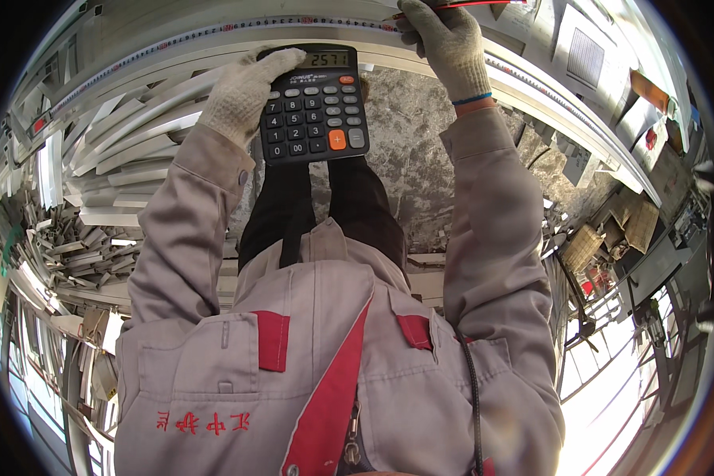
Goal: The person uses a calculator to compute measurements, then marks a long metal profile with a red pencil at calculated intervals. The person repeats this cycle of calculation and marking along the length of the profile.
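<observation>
My left hand [242, 99], in a white knitted glove, grips a black desk calculator [293, 84] by its left side, the thumb lying over the top next to the display. The calculator faces up, with dark keys and a few orange ones, and digits show on its screen. My right hand [456, 47], gloved too, is closed around a slim red pencil [492, 2] at the top edge. Its dark tip points left, close to a white measuring tape [293, 22] stretched along a long pale profile. Part of the tape is hidden behind my right hand.
Piles of pale strips and offcuts [147, 135] lie on the left. A printed sheet [581, 49] rests on the surface at upper right. Below the profile shows a stained grey floor [412, 127]. Brown boxes [583, 250] stand at the right.
</observation>
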Motion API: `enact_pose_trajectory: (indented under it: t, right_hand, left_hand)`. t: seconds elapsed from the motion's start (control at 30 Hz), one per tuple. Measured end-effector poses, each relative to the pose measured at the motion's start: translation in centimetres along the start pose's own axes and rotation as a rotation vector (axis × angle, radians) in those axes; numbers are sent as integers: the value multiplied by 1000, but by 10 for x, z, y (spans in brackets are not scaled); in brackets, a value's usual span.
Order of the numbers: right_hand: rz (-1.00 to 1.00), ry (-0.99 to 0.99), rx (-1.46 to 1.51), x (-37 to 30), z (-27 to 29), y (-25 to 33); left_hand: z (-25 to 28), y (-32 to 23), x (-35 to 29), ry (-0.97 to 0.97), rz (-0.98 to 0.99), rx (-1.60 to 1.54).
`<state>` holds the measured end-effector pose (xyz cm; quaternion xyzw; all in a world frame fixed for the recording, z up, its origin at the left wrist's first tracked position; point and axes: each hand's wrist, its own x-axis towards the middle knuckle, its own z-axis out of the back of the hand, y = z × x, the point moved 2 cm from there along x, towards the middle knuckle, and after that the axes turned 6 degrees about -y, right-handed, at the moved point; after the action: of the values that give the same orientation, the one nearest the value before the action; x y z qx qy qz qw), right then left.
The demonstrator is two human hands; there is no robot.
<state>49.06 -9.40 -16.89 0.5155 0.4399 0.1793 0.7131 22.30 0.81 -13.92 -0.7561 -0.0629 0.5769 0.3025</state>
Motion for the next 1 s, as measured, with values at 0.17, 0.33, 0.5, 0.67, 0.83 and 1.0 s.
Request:
enact_pose_trajectory:
  t: [0.17,0.33,0.5,0.67,0.83,1.0]
  right_hand:
    - [-3,5,-17,1,-2,3]
    - [-7,-3,-52,-1,-2,5]
    - [-20,-10,-82,-1,-1,4]
    - [-45,-24,-84,-1,-1,2]
    - [-39,-17,-41,-1,0,1]
    - [-40,-27,-72,-1,0,1]
  left_hand:
    - [0,-3,5,42,10,14]
    - [-3,-1,8,32,21,-2]
    - [-6,-2,10,31,23,-3]
    - [-6,-4,9,31,20,12]
    - [-6,-3,9,30,14,22]
    - [-7,-2,11,26,29,-23]
